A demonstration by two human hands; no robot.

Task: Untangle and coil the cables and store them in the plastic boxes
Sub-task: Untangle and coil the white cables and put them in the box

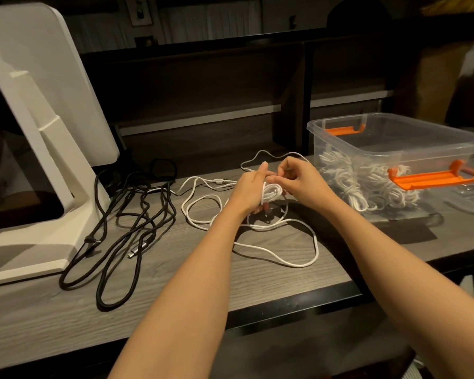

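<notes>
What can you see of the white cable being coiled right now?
The white cable is thin, matte, seemingly braided. Part of it is wound into a small coil around the left hand, which grips it; the right hand pinches a strand at the coil's top. The rest lies slack in loose overlapping loops on the grey wood-look desk, between the black cables and the clear plastic box.

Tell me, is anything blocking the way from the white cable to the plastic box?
Nothing visible blocks it. The white cable, held by the left hand and right hand, sits beside the open clear plastic box, which has no lid on.
</notes>
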